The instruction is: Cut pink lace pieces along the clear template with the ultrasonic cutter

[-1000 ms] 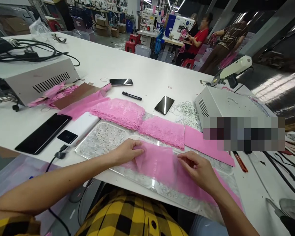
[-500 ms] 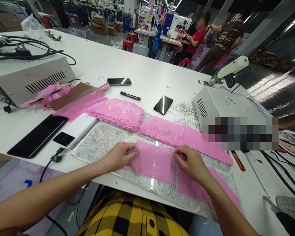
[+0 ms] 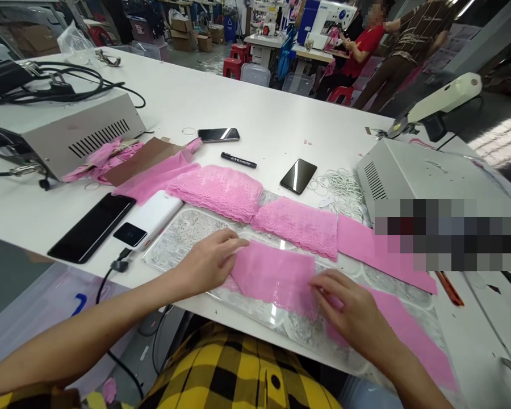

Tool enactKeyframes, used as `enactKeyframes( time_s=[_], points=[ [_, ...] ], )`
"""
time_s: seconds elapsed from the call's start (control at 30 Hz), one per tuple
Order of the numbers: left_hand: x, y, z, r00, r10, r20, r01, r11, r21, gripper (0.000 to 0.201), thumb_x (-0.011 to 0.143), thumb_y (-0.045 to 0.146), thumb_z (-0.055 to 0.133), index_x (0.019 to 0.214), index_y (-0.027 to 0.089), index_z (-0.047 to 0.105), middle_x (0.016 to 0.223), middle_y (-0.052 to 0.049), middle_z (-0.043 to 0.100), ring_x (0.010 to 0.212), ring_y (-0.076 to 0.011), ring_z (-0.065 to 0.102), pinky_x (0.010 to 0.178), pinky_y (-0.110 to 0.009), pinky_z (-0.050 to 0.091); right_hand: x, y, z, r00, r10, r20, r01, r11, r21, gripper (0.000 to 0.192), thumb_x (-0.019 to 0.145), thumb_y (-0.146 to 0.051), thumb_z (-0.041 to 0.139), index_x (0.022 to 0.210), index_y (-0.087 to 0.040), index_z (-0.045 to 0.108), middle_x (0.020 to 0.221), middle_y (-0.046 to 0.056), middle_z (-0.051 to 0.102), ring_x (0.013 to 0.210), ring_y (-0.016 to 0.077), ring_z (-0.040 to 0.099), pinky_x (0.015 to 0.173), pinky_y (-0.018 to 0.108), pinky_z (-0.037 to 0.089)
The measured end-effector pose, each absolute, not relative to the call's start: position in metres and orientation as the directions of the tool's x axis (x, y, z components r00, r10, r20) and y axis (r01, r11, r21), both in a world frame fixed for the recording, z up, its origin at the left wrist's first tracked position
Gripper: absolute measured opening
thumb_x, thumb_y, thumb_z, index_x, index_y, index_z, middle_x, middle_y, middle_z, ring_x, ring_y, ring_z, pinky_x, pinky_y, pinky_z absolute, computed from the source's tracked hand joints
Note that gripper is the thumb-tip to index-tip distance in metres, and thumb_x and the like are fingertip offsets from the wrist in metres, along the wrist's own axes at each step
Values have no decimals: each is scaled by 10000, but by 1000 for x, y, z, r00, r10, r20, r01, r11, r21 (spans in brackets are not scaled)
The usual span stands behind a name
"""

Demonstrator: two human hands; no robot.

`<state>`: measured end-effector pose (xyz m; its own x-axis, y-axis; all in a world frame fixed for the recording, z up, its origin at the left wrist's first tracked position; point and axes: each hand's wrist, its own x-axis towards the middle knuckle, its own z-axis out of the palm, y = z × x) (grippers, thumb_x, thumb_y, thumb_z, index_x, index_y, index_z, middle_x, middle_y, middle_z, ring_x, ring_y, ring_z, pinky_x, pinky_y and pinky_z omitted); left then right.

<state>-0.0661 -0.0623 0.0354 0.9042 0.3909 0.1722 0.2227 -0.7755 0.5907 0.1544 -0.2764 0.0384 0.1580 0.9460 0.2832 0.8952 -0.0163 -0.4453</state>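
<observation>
The pink cloth (image 3: 276, 275) lies in front of the person, on the near part of a marbled grey board (image 3: 174, 233) that gives it a smooth bed, its lower edge toward the plaid shirt (image 3: 234, 369). The left hand (image 3: 213, 258) is at its upper left corner, index finger reaching over the cloth and thumb tucked below, probably to steady that end; whether it truly pinches the fabric I cannot tell. The right hand (image 3: 351, 307) is half curled at the opposite edge, fingertips gathered, perhaps to keep that side straight; a grip there cannot be made out either. Another pink cloth piece (image 3: 413, 341) lies partly behind the right wrist. Just beyond, a thick lace stack (image 3: 217, 190), a thinner lace stack (image 3: 298, 227) and a plain pink strip (image 3: 383, 250) run in a row, seemingly so that each kind sits apart within easy reach. Further out on the table (image 3: 162, 122), a white power bank (image 3: 162, 210) rests beside a large black slab (image 3: 91, 227) at the left, while a marker (image 3: 238, 160), a phone (image 3: 298, 176) and tangled pale cord (image 3: 343, 187) lie past the lace, likely out of the hands' way
</observation>
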Motion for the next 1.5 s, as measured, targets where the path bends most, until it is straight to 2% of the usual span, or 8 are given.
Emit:
enactKeyframes(
  time_s=[0.1,0.17,0.23,0.43,0.57,0.73,1.1,1.5],
  points=[
    [-69,-68,35,979,83,185,-23,-862,507,565,796,-28,453,1279,215,618,1364,-88,586,1302,-238,507,1090,-451,441,142,-295,32,93,919,384,925,63,-374,147,925,-209,533,985,-247,662,894,34,685,767,133,670,637,217,565],
    [-70,-69,34,985,-104,140,-158,-868,470,543,788,-29,485,1245,219,639,1435,-73,537,1402,-260,407,1181,-517,307,138,-302,25,70,908,413,943,75,-325,157,931,-219,530,1008,-241,666,900,42,686,773,137,676,650,220,574],
    [-73,-65,32,973,-192,130,-229,-875,426,434,792,-22,499,1124,186,685,1376,-92,585,1401,-261,410,1209,-532,229,136,-305,19,61,898,436,954,76,-290,163,938,-223,522,1011,-233,667,895,46,681,767,137,676,652,221,573],
    [-94,-49,33,982,-37,187,-88,-958,272,258,840,52,438,695,182,608,888,-64,682,1062,-191,620,1206,-472,232,135,-307,14,75,876,477,958,69,-278,138,943,-202,511,979,-227,643,869,39,673,756,137,666,670,234,571],
    [-97,-56,33,975,-87,204,-149,-939,310,243,882,141,457,989,174,672,1129,-103,693,1220,-216,564,1217,-464,203,135,-307,15,79,877,474,960,62,-275,126,942,-186,508,951,-227,626,843,38,664,733,136,654,651,237,563],
    [-87,-61,25,984,-118,132,-157,-930,333,428,988,317,502,1401,202,508,1468,-111,501,1437,-255,368,1234,-520,76,132,-308,18,89,891,446,961,41,-275,125,944,-166,507,920,-216,619,812,38,649,703,127,631,624,231,545],
    [-71,-49,25,963,-253,88,-265,-951,158,445,1001,322,490,1433,215,477,1540,-65,403,1477,-224,284,1249,-442,-23,129,-306,15,145,885,443,956,-11,-292,124,946,-136,505,957,-185,618,819,36,642,701,115,611,629,217,518],
    [-57,-46,28,948,-319,-18,-310,-931,195,474,999,350,499,1461,262,444,1584,-51,296,1481,-245,264,1248,-474,46,127,-311,19,144,889,435,955,-11,-295,164,938,-112,490,916,-185,635,784,38,619,678,117,588,598,217,500]
  ],
)
